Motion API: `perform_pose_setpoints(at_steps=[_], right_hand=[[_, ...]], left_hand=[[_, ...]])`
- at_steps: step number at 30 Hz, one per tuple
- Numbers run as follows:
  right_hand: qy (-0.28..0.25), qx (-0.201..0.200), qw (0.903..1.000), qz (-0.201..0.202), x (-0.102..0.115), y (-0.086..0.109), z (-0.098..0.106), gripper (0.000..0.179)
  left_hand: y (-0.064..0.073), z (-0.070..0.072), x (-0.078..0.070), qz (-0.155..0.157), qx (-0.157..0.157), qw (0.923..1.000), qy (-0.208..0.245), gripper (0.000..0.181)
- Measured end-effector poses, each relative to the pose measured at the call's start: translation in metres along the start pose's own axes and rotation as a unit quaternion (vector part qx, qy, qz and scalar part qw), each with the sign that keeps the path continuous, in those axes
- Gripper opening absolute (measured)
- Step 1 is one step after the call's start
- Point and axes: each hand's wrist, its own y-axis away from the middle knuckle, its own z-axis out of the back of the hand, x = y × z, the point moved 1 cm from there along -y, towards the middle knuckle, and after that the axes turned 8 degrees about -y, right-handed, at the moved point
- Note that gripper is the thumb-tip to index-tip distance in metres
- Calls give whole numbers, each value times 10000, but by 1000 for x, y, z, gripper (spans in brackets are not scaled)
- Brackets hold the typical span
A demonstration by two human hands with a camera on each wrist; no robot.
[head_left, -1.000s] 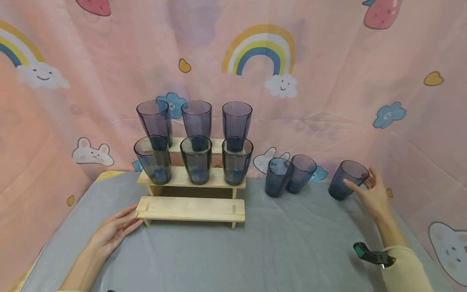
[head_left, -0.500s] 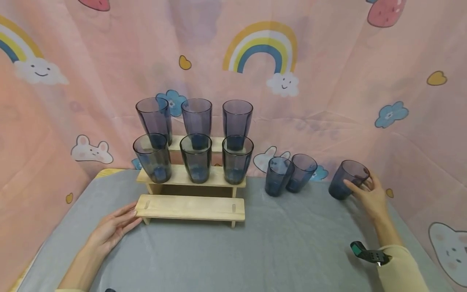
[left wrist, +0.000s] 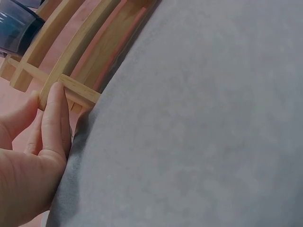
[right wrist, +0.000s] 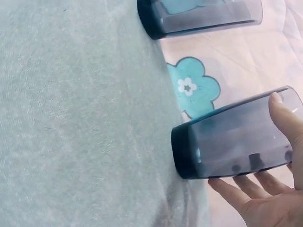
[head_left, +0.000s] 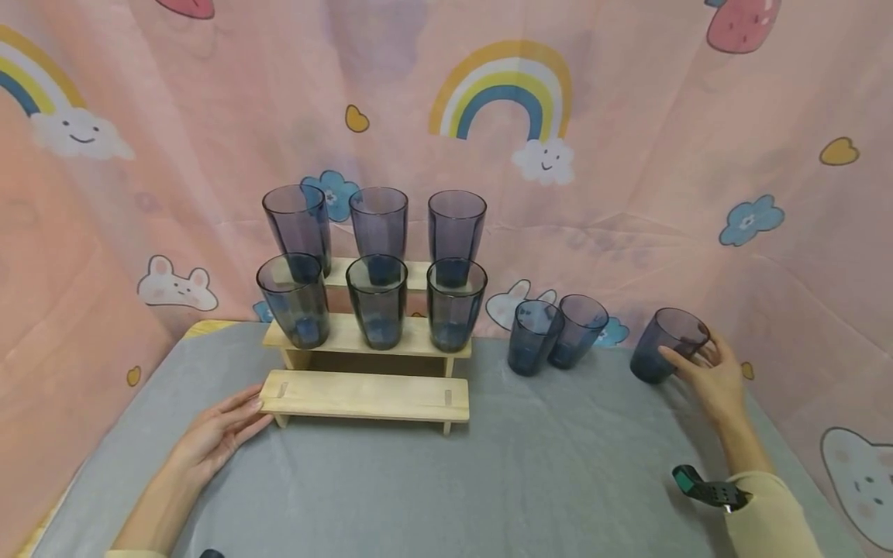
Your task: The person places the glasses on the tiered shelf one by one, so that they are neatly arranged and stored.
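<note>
My right hand (head_left: pixel 718 384) holds a dark blue-tinted drinking glass (head_left: pixel 659 349) at the far right of the cloth. In the right wrist view, the thumb lies on one side of that glass (right wrist: pixel 227 137) and the fingertips touch the other. At the left, my left hand (head_left: pixel 212 438) pinches the end of the lowest step of a tiered wooden display stand (head_left: pixel 370 395). The left wrist view shows thumb and forefinger on the corner of that step (left wrist: pixel 71 59). The lowest step is bare. Three glasses (head_left: pixel 377 310) stand on the middle step and three more (head_left: pixel 380 213) on the top one.
Two matching glasses, a nearer one (head_left: pixel 530 349) and one behind it (head_left: pixel 579 341), stand close together between the stand and my right hand. Grey cloth (head_left: pixel 544 480) covers the table. A pink printed curtain (head_left: pixel 642 116) hangs right behind everything.
The view has shifted slightly. Both hands, the stand and all the glasses keep practically the same places, with my right hand still at the far-right glass.
</note>
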Motion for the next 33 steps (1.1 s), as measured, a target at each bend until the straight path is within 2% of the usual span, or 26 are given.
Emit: perform_pose_setpoints(at_steps=[4,8,14,17,23,28,33], right_hand=[[218,-111,9997,-28,-1,-1,1,92],[395,-9,9992,-37,1,3,3,93],[237,164,9996,20,5,10,5,89],[433,232,9987,136,10,15,5,88],[1004,382,9935,390,24,28,-1,86],[976,509,9927,487,36,38,-6,83],[1219,636,9886,618,52,49,-11,84]], left_hand=[[0,1,0,-4,-17,10000,10,24],[1,1,1,10,-57,10000,14,23],[1,2,2,0,-11,10000,-15,24],[1,2,2,-13,12,10000,-65,23],[1,1,3,-32,45,10000,-42,19],[1,0,2,-47,51,10000,-48,20],[1,0,-1,-96,81,9999,-64,22]])
